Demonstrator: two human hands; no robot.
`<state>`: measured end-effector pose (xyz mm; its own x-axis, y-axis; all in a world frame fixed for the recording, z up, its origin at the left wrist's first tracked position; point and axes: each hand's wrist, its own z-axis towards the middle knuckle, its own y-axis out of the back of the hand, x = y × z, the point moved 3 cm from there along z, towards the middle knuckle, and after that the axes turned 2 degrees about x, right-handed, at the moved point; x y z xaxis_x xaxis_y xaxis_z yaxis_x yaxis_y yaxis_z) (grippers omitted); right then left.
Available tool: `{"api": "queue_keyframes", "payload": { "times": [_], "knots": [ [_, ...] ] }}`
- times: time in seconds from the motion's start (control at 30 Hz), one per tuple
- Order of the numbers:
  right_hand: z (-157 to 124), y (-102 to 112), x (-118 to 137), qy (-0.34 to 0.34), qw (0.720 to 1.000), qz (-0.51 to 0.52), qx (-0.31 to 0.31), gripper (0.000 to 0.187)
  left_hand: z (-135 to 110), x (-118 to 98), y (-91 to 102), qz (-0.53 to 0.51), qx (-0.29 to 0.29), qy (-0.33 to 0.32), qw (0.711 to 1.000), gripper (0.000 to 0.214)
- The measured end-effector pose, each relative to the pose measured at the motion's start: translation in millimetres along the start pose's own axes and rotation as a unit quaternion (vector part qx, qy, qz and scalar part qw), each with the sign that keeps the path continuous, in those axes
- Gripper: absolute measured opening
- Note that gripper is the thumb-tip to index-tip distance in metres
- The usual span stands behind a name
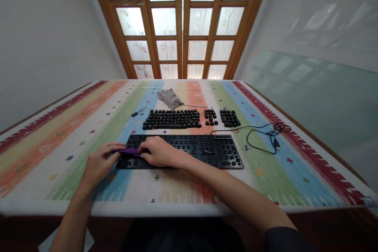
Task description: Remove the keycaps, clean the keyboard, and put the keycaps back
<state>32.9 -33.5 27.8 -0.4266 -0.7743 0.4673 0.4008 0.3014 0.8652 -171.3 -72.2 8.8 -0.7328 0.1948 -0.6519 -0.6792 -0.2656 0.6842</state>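
Note:
A black keyboard frame with its keycaps off lies on the striped tablecloth in front of me. Both my hands meet at its left end on a thin purple tool. My left hand pinches the tool's left end at the frame's left edge. My right hand lies curled over the frame and holds the tool's right end. Behind the frame, the removed black keycaps are laid out in keyboard order, with two smaller groups to the right.
A grey cloth lies beyond the keycaps. The keyboard's black cable coils at the right with its USB plug. A small dark item sits left of the keycaps. The table ends at a wooden glazed door.

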Motion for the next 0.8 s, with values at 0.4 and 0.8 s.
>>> {"api": "queue_keyframes", "payload": {
  "times": [0.4,0.8],
  "knots": [
    [3,-12,6,-0.011,0.998,-0.06,-0.003,0.023,-2,3,-2.2,0.089,-0.039,-0.044,0.994,0.021],
    [20,-18,12,-0.018,0.996,-0.085,0.024,0.032,-7,2,-3.6,0.088,-0.049,-0.056,0.993,0.03]
  ]
}}
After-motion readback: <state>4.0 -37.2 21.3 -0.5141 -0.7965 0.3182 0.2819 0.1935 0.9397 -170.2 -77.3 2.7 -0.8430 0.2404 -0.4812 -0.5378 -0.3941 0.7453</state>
